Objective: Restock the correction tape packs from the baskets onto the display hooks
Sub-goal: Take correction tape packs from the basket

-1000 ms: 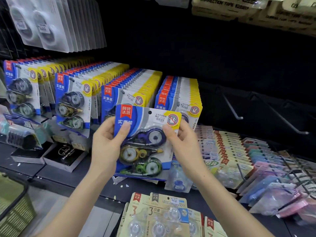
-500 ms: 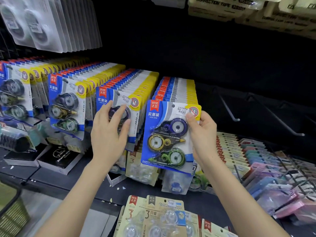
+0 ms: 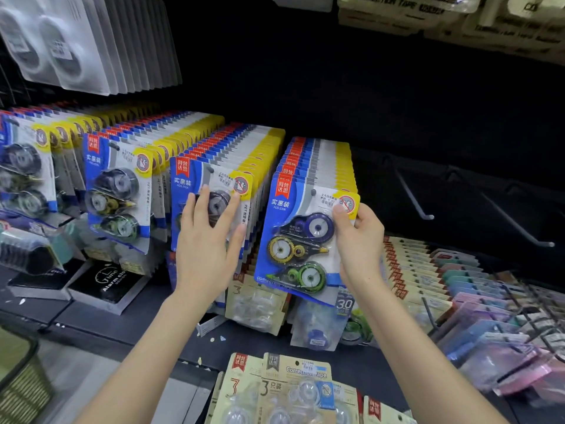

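We log the right-hand grip (image 3: 360,240) pinching the correction tape pack (image 3: 293,240) at its top right corner. The thumb is on the yellow corner patch in front, and the other fingers are curled behind the card's right edge. The pack is a blue card with purple, yellow and green dispensers stacked top to bottom. It hangs roughly upright, lies left of that grip, and meets it only along the right edge.

The pack sits at the front of the rightmost row of identical packs (image 3: 318,160). A grey hook tip (image 3: 313,192) shows at its hang hole; we cannot tell how far onto the hook it is.

The left-hand grip (image 3: 208,243) is wide open and holds nothing. Its fingers are straight and spread, laid flat on the front pack of the next row (image 3: 214,185) to the left. That hand is just beside the held pack, not touching it.

Two bare display hooks (image 3: 412,194) stick out to the right of the held pack, apart from it. Below the rows, the dark shelf (image 3: 122,328) carries black alarm clock boxes (image 3: 104,286) towards its left end. Beige three-packs (image 3: 293,387) hang below the shelf's front edge. Part of a wire basket (image 3: 18,377) shows in front of the shelf's left end, well apart from both hands.
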{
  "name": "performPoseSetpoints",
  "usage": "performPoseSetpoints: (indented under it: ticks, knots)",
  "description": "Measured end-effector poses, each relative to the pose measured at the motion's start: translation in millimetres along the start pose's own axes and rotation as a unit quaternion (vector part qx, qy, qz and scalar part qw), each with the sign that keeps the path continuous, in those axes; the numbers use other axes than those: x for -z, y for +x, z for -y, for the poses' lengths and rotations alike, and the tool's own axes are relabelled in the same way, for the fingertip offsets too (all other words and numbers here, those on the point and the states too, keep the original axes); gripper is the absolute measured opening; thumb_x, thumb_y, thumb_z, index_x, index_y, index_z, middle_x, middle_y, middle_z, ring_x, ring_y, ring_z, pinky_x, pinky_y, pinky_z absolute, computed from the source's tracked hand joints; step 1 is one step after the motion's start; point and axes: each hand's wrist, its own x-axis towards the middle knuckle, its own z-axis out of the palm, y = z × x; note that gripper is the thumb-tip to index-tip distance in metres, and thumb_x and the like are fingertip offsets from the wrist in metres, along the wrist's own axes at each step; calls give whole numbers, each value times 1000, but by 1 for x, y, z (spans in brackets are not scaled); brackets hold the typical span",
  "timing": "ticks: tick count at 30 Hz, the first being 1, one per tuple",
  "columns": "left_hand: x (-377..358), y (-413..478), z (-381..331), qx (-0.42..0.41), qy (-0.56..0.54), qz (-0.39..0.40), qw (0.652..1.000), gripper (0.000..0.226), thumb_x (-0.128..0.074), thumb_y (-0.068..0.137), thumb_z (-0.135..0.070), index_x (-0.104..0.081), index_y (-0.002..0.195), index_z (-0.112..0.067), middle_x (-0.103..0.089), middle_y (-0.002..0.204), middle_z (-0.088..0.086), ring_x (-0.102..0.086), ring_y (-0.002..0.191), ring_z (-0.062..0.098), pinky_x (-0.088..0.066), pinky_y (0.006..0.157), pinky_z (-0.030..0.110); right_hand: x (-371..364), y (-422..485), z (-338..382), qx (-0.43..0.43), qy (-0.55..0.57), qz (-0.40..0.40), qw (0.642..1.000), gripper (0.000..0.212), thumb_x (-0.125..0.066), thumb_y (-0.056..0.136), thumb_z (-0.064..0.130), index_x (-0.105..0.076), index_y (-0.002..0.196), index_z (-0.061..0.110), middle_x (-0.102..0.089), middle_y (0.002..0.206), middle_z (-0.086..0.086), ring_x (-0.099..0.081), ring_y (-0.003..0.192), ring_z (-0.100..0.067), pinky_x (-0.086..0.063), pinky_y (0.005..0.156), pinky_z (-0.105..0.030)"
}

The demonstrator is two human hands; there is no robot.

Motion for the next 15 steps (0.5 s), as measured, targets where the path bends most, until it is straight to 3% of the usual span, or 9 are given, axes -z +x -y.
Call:
performPoseSetpoints:
  ticks: [3,6,9,13,15]
  knots:
    - [0,0,-1,0,2,-5,1000,58,-28,98,-50,-45,147,-26,-29,157,21,-21,146,42,-38,104,59,0,1,-2,17,-24,-5,1000,15,-58,97,20,-65,87,12,-69,85,-9,-61,76,-23,-54,72,-42]
    - [-1,0,-1,-4,8,-5,1000,58,-28,98,-49,-46,147,-24,-29,157,22,-22,145,43,-38,103,59,4,1,-3,50,-81,-16,995,26,-59,97,25,-56,73,13,-53,65,2,-42,60,-12,-36,57,-32]
    - [-1,-1,1,-10,10,-5,1000,57,-29,99,-49,-46,147,-24,-29,157,22,-22,145,44,-36,106,59,10,4,-3,68,-176,-20,982,35,-59,96,34,-48,66,22,-42,58,8,-33,53,-8,-26,53,-28]
    - [1,-4,2,-16,2,-6,1000,55,-32,99,-47,-50,144,-22,-29,157,23,-22,145,44,-38,104,59,19,1,-4,80,-240,-9,967,33,-58,96,42,-57,78,15,-52,64,6,-45,57,-9,-34,55,-30]
    - [2,-9,2,-18,-5,-10,1000,54,-34,99,-46,-52,143,-20,-30,156,24,-23,144,45,-37,104,60,31,-7,-4,79,-248,-14,965,29,-57,96,43,-60,84,17,-59,70,10,-53,65,-3,-39,59,-24]
